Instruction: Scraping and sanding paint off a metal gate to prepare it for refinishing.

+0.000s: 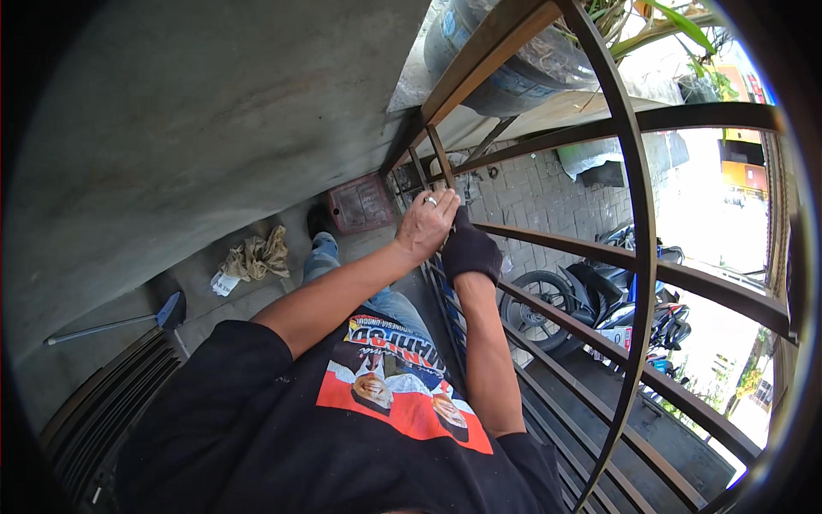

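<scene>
My left hand (428,224) is bare, with a ring on one finger. Its fingers are closed around a thin upright bar (442,163) of a brown metal railing (634,257). My right hand (469,251) wears a black glove and is curled into a fist just right of the left hand, pressed against the same part of the railing. Whether the glove holds anything is hidden. Both forearms reach up from my black printed shirt (377,403).
A crumpled cloth (255,257), a reddish square tile (360,204) and a blue-headed tool with a long handle (169,312) lie on the concrete floor. A dark barrel planter (505,60) stands past the railing. Motorcycles (599,308) are parked on the paving below.
</scene>
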Tool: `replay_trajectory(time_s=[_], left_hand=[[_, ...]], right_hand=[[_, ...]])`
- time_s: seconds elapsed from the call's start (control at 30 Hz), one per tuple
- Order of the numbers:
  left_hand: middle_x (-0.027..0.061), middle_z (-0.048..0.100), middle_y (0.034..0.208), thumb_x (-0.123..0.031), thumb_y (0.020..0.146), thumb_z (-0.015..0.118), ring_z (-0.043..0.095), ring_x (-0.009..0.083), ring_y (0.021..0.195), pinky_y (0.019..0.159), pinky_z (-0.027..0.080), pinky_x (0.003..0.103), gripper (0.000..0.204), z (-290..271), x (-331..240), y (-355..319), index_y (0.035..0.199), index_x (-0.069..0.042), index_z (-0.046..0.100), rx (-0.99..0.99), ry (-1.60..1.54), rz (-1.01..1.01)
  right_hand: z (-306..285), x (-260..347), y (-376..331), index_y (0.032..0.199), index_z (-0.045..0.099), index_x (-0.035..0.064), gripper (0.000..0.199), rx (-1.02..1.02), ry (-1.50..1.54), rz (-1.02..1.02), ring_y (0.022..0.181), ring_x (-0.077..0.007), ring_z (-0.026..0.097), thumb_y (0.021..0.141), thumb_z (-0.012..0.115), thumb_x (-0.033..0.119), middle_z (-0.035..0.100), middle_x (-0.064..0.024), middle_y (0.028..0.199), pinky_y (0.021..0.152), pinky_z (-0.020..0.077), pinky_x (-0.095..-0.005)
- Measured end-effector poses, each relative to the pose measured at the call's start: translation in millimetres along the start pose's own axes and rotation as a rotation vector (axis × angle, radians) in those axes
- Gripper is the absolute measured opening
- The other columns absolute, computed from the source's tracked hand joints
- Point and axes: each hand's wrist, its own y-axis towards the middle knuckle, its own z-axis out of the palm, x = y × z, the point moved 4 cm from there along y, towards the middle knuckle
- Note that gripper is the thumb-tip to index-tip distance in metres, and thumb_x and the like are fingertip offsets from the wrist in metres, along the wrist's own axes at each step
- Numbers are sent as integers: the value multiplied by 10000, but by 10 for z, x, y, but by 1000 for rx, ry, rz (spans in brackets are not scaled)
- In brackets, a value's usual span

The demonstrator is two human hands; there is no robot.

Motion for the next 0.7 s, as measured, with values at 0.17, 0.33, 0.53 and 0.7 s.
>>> replay_trajectory(time_s=[0.17,0.33,0.53,0.7], left_hand=[[106,612,1129,-91,770,536,577,221,1092,908,448,346,325,-37,125,229,1072,-8,624,-17,-15,18],[114,611,1148,-91,766,533,579,225,1088,915,451,346,349,-33,8,5,1091,7,617,22,-62,-15],[156,550,1272,-78,799,517,508,264,1207,1025,379,394,383,-382,-274,-207,1164,18,584,116,-259,0],[226,265,1496,-40,821,496,251,353,1396,1127,250,428,607,-264,-168,-476,1402,46,340,185,-574,-204]], right_hand=[[91,-5,233,1330,426,201,474,-42,-40,11,801,-388,667,860,490,172,678,-203,901,676,519,-503],[58,-53,-41,1374,378,211,532,6,-90,8,785,-368,677,858,501,168,686,-179,886,664,530,-476],[456,-490,-488,1241,543,128,367,-21,-91,-341,715,-361,661,883,512,207,640,-254,1024,634,525,-455],[742,-625,-456,1123,580,1,302,37,882,25,761,-200,634,943,488,225,633,-163,931,637,509,-377]])
